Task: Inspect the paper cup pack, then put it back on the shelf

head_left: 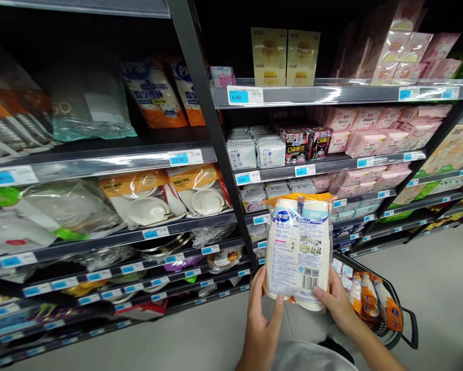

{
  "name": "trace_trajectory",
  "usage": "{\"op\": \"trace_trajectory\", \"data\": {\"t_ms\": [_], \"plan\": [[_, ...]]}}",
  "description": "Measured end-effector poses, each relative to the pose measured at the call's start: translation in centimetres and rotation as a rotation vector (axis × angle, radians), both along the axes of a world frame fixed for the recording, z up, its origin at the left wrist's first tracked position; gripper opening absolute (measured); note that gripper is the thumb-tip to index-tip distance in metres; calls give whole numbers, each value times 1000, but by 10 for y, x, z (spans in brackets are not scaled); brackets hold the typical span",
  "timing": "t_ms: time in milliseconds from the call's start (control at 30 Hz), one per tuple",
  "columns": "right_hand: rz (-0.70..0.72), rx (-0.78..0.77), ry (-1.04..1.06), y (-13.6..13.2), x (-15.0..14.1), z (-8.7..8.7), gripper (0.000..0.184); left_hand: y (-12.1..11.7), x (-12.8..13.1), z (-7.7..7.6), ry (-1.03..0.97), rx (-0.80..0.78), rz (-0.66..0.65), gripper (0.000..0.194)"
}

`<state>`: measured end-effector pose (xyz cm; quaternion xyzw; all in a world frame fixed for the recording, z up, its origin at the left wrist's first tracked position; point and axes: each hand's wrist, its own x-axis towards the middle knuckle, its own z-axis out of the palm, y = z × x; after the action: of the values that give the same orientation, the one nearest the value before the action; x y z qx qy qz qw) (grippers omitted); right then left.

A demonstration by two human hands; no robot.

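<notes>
I hold a pack of paper cups (298, 247) upright in front of me, its white label and barcode facing me, orange wrapping at top. My left hand (263, 312) grips its lower left edge, thumb on the front. My right hand (336, 304) clasps the lower right corner, thumb near the barcode. Similar packs of paper cups (165, 93) stand on the upper left shelf.
Dark store shelves (200, 154) with blue price tags fill the view: paper plates (150, 208) to the left, pink and white tissue packs (370, 139) to the right. A black shopping basket (405, 314) with several packs stands at my lower right on the grey floor.
</notes>
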<state>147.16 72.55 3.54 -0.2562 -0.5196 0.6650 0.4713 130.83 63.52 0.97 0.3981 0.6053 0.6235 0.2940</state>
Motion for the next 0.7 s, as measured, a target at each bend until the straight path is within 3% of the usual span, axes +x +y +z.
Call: {"op": "trace_trajectory", "data": {"t_ms": [700], "plan": [[-32,37,-80,-8,-3,7,66,-8,-1,10,13,11,-6,61]]}}
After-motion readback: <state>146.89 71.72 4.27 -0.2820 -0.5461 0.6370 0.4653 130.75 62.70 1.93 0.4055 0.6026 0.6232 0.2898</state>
